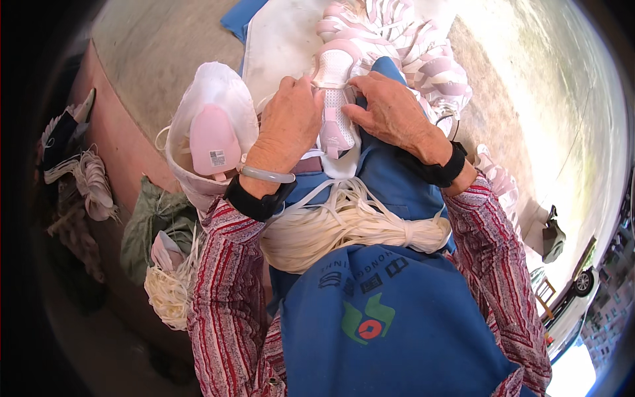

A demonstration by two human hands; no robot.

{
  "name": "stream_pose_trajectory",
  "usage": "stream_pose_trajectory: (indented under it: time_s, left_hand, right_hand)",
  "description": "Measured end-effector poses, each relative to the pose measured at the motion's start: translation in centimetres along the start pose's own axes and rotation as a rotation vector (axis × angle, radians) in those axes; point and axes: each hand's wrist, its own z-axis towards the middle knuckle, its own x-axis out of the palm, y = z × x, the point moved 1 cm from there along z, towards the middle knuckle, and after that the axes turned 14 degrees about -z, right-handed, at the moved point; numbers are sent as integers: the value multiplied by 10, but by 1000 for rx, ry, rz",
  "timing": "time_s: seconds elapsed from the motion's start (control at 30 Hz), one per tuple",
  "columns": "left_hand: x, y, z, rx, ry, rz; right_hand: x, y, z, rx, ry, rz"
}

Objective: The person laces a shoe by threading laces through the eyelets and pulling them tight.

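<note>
A pink and white shoe upper (336,99) lies over my lap, its perforated tongue and pink tab turned toward me. My left hand (289,116) is closed on its left edge, fingers curled and thumb alongside. Over the right edge bends my right hand (390,109), its index fingertip at the upper and its thumb a little lower; its other fingers are hidden. Whether a lace is pinched in either hand I cannot tell. Across my lap rests a thick bundle of cream laces (344,225), tied near its right end.
Left of my left hand, another white upper (215,79) holds a pink, labelled piece. A heap of pink-white uppers (433,63) lies beyond my right hand. A green sack (155,221) and coiled laces (170,298) are at left. My blue apron (397,324) covers my lap.
</note>
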Motion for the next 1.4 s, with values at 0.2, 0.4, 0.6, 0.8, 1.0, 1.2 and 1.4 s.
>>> stream_pose_trajectory:
  time_s: [0.2,0.4,0.6,0.8,1.0,1.2,1.4]
  left_hand:
    - [-4,9,2,0,144,67]
    - [10,8,4,101,107,104]
    - [10,7,4,9,81,-4]
    - [16,20,-1,142,-194,-140]
    - [13,-13,-6,-10,-144,-222]
    - [15,-16,-1,11,-134,-192]
    - [25,-8,4,14,-230,-147]
  right_hand:
    - [3,26,5,52,116,-129]
    - [14,18,0,32,94,-179]
    - [16,10,0,17,93,-116]
    - [13,14,-1,-16,-46,-101]
    - [7,19,-2,48,-7,-172]
    - [11,15,0,50,41,-217]
    - [16,4,1,-33,21,-153]
